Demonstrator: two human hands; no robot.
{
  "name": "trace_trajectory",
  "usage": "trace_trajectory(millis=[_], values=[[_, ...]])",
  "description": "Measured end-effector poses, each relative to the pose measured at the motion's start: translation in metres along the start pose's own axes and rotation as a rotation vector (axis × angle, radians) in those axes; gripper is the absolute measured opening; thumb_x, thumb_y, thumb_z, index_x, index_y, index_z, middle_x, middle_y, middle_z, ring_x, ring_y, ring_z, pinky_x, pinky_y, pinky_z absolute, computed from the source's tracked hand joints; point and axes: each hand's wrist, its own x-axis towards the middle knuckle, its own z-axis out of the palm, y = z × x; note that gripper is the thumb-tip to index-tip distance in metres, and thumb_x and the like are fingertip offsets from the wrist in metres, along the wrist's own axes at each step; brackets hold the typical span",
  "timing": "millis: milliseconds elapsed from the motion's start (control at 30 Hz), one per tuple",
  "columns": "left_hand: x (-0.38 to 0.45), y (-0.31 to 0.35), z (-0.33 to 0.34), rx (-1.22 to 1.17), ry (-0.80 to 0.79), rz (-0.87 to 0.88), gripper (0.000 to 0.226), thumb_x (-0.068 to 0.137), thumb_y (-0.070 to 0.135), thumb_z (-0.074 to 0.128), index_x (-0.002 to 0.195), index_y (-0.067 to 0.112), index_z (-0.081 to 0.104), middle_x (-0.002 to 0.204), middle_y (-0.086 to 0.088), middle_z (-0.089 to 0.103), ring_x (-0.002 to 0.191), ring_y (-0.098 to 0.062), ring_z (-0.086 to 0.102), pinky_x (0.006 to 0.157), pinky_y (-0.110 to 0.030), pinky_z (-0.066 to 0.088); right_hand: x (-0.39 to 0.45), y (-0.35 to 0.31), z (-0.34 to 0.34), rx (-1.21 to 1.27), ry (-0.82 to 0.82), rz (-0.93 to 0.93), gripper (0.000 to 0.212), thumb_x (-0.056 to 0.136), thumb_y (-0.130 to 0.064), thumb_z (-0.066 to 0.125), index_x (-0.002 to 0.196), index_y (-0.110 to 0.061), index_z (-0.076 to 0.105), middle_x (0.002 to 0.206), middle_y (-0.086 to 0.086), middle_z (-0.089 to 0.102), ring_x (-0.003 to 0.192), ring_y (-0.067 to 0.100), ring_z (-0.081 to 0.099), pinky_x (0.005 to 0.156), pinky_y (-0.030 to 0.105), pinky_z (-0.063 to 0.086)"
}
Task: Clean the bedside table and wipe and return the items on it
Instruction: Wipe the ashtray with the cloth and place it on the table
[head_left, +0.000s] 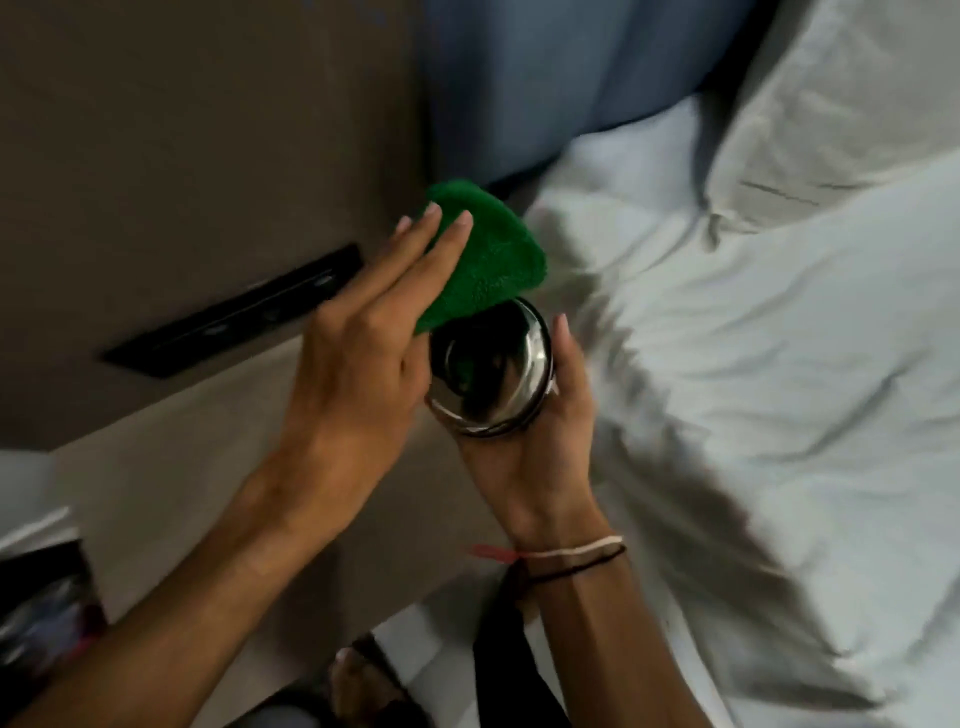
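Observation:
My right hand (530, 447) grips a shiny round metal item (493, 374) with a black rim, held up over the table's edge beside the bed. A green cloth (483, 260) is pinched in my left hand (363, 358), its lower edge pressed against the top of the metal item. The fingers of my left hand lie flat over the cloth. The beige bedside table (171, 478) lies below my left forearm. Part of the metal item is hidden by both hands.
A white bed (753, 415) with pillows (841, 104) fills the right side. A brown wall panel with a black switch strip (234, 312) stands behind the table. Dark blurred items (41, 613) sit at the lower left. A foot in a sandal (363, 680) shows at the bottom.

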Motion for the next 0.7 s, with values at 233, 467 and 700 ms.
trace_trajectory(millis=[233,467,700], values=[[-0.121,-0.070,-0.083,-0.074,-0.078,-0.226,0.069,0.077,-0.003,0.036,0.140,0.018,0.056,0.151,-0.007,0.048,0.144,-0.025,0.039,0.120,-0.026,0.027,-0.020,0.144,0.043,0.004,0.039,0.255,0.055,0.104,-0.045,0.035,0.140,-0.008,0.057,0.141,0.014,0.057,0.141,0.028,0.044,0.124,0.039,0.025],[-0.206,-0.099,-0.149,-0.231,-0.139,-0.251,0.070,0.072,-0.012,0.042,0.130,0.021,0.064,0.144,0.001,0.056,0.140,-0.013,0.044,0.117,-0.015,0.027,-0.028,0.204,0.039,-0.200,0.021,0.444,0.071,0.092,-0.068,0.041,0.101,-0.007,0.077,0.100,0.015,0.074,0.096,0.028,0.071,0.094,0.041,0.055],[-0.242,-0.132,-0.192,-0.361,0.068,-0.479,0.080,0.074,-0.026,0.052,0.127,0.033,0.064,0.142,0.016,0.056,0.134,0.006,0.046,0.106,-0.005,0.037,-0.024,0.230,0.046,-0.163,0.128,0.424,0.074,0.085,-0.065,0.062,0.139,-0.015,0.056,0.143,0.027,0.051,0.130,0.044,0.055,0.103,0.059,0.049]])
